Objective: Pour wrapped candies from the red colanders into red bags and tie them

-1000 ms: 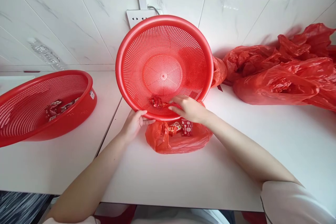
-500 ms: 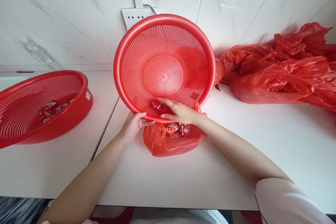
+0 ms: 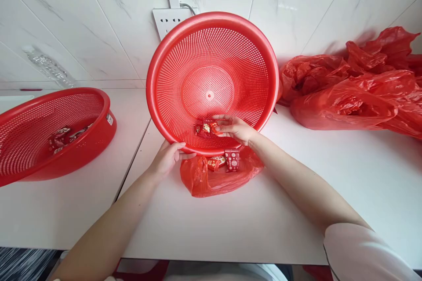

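Observation:
A round red plastic colander [image 3: 211,52] is tilted up on its edge toward me on the white counter [image 3: 231,224]. My left hand [image 3: 166,160] grips its lower rim, thumb over the edge. My right hand [image 3: 235,128] reaches inside the colander, fingers curled around a few small red wrapped candies [image 3: 206,128] lying at its low side. Under the rim lies an open red plastic bag [image 3: 217,178] holding more red packets [image 3: 232,160].
A second red colander [image 3: 49,140] with several wrapped candies sits at the left. A heap of red plastic bags [image 3: 356,92] lies at the back right. A white wall socket [image 3: 165,19] is behind the tilted colander on the marble-tiled wall.
The tilted colander has shifted slightly right and up. My right hand has moved deeper inside it and its fingers have closed round the candies. My left hand stays on the rim.

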The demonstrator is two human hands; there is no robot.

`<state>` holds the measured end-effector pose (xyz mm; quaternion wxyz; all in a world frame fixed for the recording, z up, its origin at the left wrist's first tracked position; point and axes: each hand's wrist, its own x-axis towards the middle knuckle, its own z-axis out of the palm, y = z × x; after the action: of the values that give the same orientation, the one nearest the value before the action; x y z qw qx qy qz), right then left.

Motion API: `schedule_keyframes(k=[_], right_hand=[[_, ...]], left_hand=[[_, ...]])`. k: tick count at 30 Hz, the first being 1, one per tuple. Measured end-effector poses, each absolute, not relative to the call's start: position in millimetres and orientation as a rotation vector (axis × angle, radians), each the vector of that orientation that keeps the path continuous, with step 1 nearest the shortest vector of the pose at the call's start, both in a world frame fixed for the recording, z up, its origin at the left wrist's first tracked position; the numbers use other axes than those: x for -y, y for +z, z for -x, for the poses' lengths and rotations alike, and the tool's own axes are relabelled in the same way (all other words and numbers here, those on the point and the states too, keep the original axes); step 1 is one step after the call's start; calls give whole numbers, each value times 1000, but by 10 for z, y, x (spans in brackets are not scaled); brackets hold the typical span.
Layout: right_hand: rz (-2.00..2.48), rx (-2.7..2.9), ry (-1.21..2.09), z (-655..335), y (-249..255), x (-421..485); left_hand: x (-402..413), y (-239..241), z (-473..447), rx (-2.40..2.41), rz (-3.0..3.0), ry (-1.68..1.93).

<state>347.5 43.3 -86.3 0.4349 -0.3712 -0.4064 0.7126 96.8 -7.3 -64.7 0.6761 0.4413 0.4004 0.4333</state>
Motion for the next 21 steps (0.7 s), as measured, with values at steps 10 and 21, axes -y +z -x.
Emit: schedule_keyframes(k=[10,21], right_hand=[[907,1090,1533,-3432,-866,-425],[858,1168,1585,-3366,-795,-361]], left_hand=[[24,-696,-931,-884,-983,987],[6,-681,-918,-881,-959,991]])
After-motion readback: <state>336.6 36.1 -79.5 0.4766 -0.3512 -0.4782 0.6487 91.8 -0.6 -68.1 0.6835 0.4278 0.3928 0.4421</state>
